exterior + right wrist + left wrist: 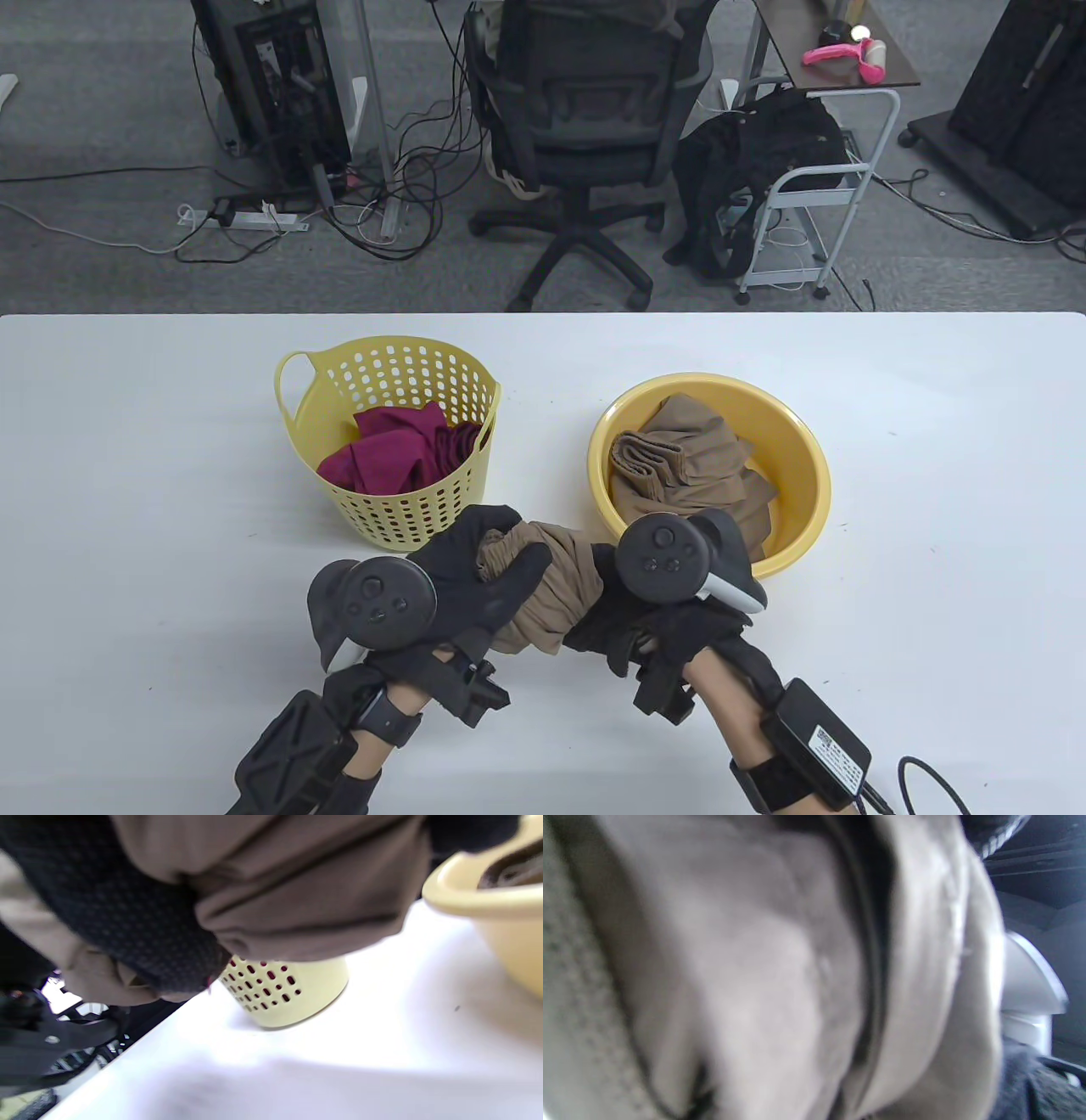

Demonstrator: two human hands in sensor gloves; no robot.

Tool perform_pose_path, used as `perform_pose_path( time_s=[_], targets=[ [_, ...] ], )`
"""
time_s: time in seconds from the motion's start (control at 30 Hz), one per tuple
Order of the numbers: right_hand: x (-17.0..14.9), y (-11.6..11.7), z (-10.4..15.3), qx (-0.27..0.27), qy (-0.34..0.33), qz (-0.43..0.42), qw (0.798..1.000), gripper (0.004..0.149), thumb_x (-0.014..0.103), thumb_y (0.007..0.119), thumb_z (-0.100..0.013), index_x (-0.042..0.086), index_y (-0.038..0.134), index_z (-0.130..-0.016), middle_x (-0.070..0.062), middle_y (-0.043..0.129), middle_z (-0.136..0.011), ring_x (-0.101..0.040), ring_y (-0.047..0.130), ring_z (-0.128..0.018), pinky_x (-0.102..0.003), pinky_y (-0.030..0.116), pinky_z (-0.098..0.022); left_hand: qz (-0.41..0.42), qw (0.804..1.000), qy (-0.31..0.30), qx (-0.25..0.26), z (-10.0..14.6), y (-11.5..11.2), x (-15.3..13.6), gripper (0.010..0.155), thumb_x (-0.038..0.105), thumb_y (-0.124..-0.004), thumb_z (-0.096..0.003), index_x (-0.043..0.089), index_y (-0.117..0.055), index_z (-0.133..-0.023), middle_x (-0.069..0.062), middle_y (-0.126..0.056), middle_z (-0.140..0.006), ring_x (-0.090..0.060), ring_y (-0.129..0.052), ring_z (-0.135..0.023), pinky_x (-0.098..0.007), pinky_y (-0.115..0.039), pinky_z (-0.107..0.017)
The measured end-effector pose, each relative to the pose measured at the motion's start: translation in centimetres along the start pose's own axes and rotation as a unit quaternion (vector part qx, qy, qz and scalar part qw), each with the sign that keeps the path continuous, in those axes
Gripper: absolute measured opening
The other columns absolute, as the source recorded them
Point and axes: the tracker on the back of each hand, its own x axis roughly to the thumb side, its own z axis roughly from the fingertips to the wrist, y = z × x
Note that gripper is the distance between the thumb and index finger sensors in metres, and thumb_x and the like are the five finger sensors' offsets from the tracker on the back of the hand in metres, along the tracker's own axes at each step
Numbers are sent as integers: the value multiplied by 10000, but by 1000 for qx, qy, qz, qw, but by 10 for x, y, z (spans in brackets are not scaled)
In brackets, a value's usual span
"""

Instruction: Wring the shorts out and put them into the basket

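A twisted roll of tan-brown shorts (pixel 551 586) is held above the table between both hands, in front of the gap between basket and basin. My left hand (pixel 484 577) grips its left end, fingers curled over the cloth. My right hand (pixel 619 632) grips the right end from below. The left wrist view is filled by blurred pale cloth (pixel 755 984). In the right wrist view the brown cloth (pixel 297 899) hangs above the table with a gloved finger (pixel 127 921) wrapped round it. The yellow perforated basket (pixel 475 475) holds dark red cloth (pixel 399 454).
A yellow basin (pixel 806 484) on the right holds more tan garments (pixel 687 475); its rim (pixel 466 895) shows in the right wrist view beside the basket (pixel 288 993). Beyond the white table's (pixel 127 509) far edge stand an office chair, a cart and cables.
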Motion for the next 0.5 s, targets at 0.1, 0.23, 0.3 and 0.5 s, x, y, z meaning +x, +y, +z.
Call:
perform_pose_path(
  time_s=[0.1,0.23,0.3,0.5],
  targets=[
    [-8,1,-2,21,-3,-66,998,701,391,1055,-351,71,725,-880,-35,897,-643,-189,957,-400,-334,847,-258,3,1000,-27,2,1,3,6,527,564,-761,-595,193,-611,-939,-192,-853,-849,-366,-1008,-616,-560,-813,-537],
    [-15,4,-5,54,-11,-130,990,700,391,1056,-353,71,726,-880,-37,897,-647,-193,959,-402,-336,849,-263,-14,998,-65,0,2,6,18,519,547,-769,-593,200,-604,-942,-188,-838,-872,-371,-997,-643,-565,-802,-561],
    [-18,6,-6,67,-18,-164,984,696,388,1057,-354,71,728,-879,-38,899,-645,-195,959,-402,-338,849,-264,-14,996,-83,-4,2,7,23,513,538,-770,-594,207,-597,-946,-190,-821,-893,-374,-983,-670,-570,-788,-580],
    [-22,11,-8,110,-37,-227,967,697,387,1056,-361,69,725,-885,-43,897,-656,-201,960,-409,-341,850,-272,-1,992,-123,-23,2,11,28,507,522,-781,-580,227,-593,-948,-174,-798,-931,-377,-956,-722,-582,-758,-622]
  ],
)
